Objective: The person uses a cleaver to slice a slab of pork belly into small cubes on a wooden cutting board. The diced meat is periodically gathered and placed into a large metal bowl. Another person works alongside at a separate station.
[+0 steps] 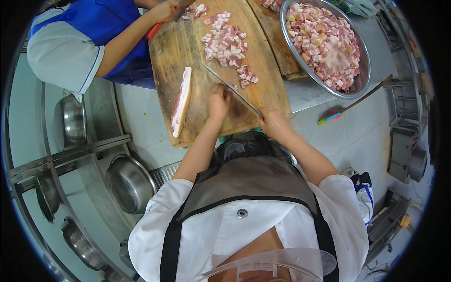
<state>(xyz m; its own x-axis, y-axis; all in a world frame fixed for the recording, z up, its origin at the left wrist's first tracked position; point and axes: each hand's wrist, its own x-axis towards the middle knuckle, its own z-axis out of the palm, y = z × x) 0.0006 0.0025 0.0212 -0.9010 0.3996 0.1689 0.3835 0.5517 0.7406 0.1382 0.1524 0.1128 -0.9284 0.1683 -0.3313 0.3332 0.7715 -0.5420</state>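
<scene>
In my right hand (275, 124), closed round its handle, is a long-bladed knife (244, 99), its blade slanting away to the far left over the wooden cutting board (258, 108). Close against the blade, my left hand (220, 101) has its fingers curled down onto a small piece of pork (231, 86), mostly covered by the fingers and blade. Just beyond the knife lie a few cut chunks (245, 75), and farther off is a pile of diced pork (225, 44). A long strip of pork belly (181, 102) rests to the left of my left hand.
A large metal bowl (364, 70) heaped with diced pork stands at the far right, beside a second board (277, 42). Across the far left corner a co-worker's hand (164, 11) grips a red-handled knife (153, 31). Metal basins (129, 183) sit on racks at the left.
</scene>
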